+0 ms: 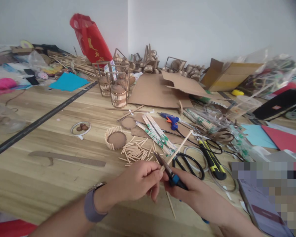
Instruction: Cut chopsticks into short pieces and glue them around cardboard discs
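Note:
A pale wooden chopstick [183, 144] slants up to the right, its lower end pinched in the fingers of my left hand [144, 177]. My right hand [194, 191] is wrapped round the dark blue and black handles of a pair of cutters [171, 174], whose blades meet the chopstick close to my left fingertips. Below my hands, another thin stick [171, 204] points toward me. Just beyond lies a pile of short cut sticks [135, 150]. Left of it, a round cardboard base [117, 140] has short sticks standing along part of its rim.
Wrapped chopsticks [158, 133], a blue glue gun [171, 120], black-handled scissors [189, 166] and a yellow-black utility knife [213, 161] lie beyond and to the right. A cardboard strip [71, 158] is at left. Finished small baskets [118, 93] and cardboard sheets [153, 90] stand farther back.

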`<state>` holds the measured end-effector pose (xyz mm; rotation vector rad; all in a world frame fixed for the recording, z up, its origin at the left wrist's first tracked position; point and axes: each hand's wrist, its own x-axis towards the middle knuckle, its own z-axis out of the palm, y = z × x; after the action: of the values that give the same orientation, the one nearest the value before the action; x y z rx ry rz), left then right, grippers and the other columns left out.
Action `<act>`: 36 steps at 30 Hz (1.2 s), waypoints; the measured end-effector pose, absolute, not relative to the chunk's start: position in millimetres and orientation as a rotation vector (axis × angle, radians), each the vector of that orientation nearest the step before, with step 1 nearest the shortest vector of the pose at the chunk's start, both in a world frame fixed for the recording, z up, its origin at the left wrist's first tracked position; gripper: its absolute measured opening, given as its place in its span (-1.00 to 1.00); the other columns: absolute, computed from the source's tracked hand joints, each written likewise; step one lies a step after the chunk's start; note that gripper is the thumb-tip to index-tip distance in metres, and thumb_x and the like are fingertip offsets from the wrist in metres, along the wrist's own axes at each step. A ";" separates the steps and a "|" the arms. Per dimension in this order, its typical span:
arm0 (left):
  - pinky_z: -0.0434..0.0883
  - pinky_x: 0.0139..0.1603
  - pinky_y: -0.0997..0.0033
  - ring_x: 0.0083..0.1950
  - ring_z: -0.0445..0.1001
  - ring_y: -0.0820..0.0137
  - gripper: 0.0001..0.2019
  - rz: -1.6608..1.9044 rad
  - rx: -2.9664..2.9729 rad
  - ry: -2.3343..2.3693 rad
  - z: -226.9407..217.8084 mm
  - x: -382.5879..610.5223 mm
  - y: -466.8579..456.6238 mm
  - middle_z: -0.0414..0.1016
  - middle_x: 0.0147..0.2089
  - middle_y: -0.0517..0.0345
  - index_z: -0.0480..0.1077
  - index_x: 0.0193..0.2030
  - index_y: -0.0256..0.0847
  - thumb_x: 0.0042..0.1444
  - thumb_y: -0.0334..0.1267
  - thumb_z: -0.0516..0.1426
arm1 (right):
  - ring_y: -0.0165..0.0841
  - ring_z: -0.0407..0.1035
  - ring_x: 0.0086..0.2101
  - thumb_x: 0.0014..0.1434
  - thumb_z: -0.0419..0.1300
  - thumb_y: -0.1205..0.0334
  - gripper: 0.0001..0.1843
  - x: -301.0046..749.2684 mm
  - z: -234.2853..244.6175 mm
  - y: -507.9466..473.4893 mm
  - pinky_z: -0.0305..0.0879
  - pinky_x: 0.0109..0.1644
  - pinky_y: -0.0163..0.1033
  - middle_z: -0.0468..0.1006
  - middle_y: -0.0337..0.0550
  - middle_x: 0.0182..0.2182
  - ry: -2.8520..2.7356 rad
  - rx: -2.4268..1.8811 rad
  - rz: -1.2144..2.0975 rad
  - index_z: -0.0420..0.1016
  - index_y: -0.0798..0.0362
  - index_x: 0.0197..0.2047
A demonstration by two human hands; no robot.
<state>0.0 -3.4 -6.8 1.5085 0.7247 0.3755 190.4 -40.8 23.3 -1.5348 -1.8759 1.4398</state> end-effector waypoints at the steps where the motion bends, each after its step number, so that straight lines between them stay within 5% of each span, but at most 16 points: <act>1: 0.22 -0.51 0.54 -0.57 0.31 0.51 -0.68 0.379 1.514 0.722 -6.2 0.1 -3.4 0.38 -0.59 0.28 0.30 -0.31 -0.20 0.33 -0.05 -0.08 | -0.36 0.19 -0.35 0.07 0.06 0.20 -0.90 190.1 23.0 -41.0 0.20 -0.24 -0.31 0.33 -0.26 -0.42 -1.887 -1.531 1.427 0.32 0.02 -0.33; 15: 0.24 -0.49 0.56 -0.56 0.31 0.53 -0.64 0.396 1.590 0.699 -5.1 -0.8 -3.6 0.33 -0.60 0.30 0.25 -0.42 -0.20 0.34 -0.08 -0.09 | -0.37 0.19 -0.41 0.21 -0.02 0.18 -0.84 183.3 12.6 -46.1 0.16 -0.33 -0.32 0.34 -0.28 -0.47 -2.007 -1.632 1.181 0.25 0.00 -0.39; 24: 0.23 -0.47 0.51 -0.57 0.24 0.49 -0.67 0.603 1.582 0.779 -7.0 -3.7 3.6 0.20 -0.61 0.37 0.25 -0.30 -0.18 0.34 -0.02 -0.12 | -0.30 0.35 -0.34 0.23 0.00 0.09 -0.79 195.9 10.6 -38.0 0.30 -0.27 -0.26 0.48 -0.19 -0.38 -2.036 -1.601 1.079 0.35 0.01 -0.29; 28: 0.16 -0.53 0.48 -0.58 0.16 0.46 -0.68 0.609 1.623 0.948 -6.9 -4.1 9.0 0.12 -0.60 0.37 0.25 -0.32 -0.16 0.33 -0.05 -0.15 | -0.27 0.40 -0.39 0.27 0.01 0.10 -0.79 208.1 4.2 -35.4 0.33 -0.33 -0.22 0.50 -0.16 -0.42 -1.984 -1.652 0.657 0.36 0.01 -0.29; 33: 0.24 -0.32 0.41 -0.34 0.39 0.35 -0.69 0.448 2.031 0.994 -14.3 2.1 3.5 0.37 -0.42 0.19 0.26 -0.39 -0.17 0.33 -0.16 -0.13 | -0.14 0.35 0.06 0.27 0.06 0.25 -0.82 207.6 -8.8 -32.5 0.33 0.03 -0.10 0.42 0.11 0.07 -2.028 -1.386 0.062 0.36 0.04 -0.06; 36: 0.27 -0.30 0.38 -0.31 0.45 0.30 -0.74 0.383 2.166 1.032 -21.2 5.7 -0.4 0.46 -0.36 0.12 0.27 -0.36 -0.17 0.33 -0.23 -0.11 | -0.17 0.45 -0.10 0.27 0.07 0.28 -0.85 202.1 -17.4 -31.9 0.38 -0.10 -0.14 0.52 0.03 -0.09 -2.134 -1.417 0.068 0.36 0.05 -0.09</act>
<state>5.7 -0.4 -21.2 2.1661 1.0321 0.3834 202.1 -31.9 -17.4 -1.4166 -2.1340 0.0682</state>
